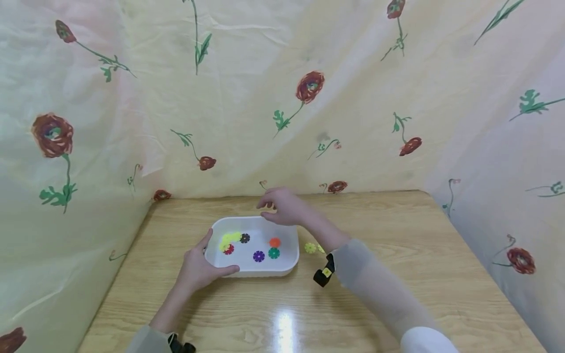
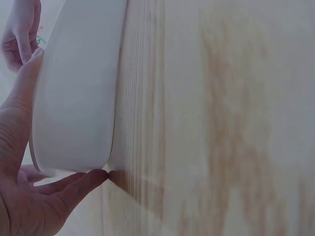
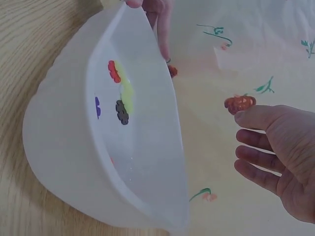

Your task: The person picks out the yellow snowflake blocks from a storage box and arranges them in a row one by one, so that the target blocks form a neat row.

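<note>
A white plastic tray with rounded corners stands on the table, with several flower-shaped plastic pieces inside. Among them are a purple piece, a green piece, an orange piece, a black piece, a red piece and some yellow pieces. My left hand holds the tray's left end, thumb along the near rim and fingers at the side. Above the far rim, my right hand hovers with loosely bent fingers. Nothing shows between those fingers.
Yellow flower-shaped pieces lie on the wooden table right of the tray, partly hidden by my right forearm. A floral cloth hangs behind the table and along both sides.
</note>
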`<state>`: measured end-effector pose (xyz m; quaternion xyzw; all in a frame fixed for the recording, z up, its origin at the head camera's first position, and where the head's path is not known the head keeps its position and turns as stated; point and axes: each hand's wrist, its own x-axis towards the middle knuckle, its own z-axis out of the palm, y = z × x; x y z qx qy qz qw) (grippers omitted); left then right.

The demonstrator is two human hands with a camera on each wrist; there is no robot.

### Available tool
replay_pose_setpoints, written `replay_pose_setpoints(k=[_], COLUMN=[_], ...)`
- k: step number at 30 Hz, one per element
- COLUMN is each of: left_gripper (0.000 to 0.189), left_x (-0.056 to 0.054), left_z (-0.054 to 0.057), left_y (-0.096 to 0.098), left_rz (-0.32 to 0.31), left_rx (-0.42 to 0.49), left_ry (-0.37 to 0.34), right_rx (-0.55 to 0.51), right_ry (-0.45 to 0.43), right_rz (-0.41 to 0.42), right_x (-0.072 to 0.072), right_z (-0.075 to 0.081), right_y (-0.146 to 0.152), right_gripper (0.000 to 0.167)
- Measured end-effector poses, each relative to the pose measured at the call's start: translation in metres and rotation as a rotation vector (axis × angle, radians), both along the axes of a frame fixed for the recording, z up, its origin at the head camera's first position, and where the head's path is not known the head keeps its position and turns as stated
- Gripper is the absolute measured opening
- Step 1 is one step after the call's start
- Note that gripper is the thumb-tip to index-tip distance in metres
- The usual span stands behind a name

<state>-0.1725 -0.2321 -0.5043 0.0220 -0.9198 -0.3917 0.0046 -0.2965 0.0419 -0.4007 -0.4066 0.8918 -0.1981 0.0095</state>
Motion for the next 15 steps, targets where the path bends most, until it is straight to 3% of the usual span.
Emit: replay_pose_setpoints(k=[8,15], left_gripper=[0.13,0.13], left_x=[-0.001,-0.002], left_z=[0.001,-0.001], left_y=[-0.001,-0.001], left_rz=[-0.005,-0.012], left_rx=[-0.007,-0.003], left_ry=[0.008,0.031], right_rx=[0.019,0.108], right_ry=[-0.052,-0.077], right_rz=[0.044,0.097], right_x=[0.003,0.005], right_z=[-0.007,-0.023], right_y=[-0.019,-0.044], right_gripper=[0.02,0.025])
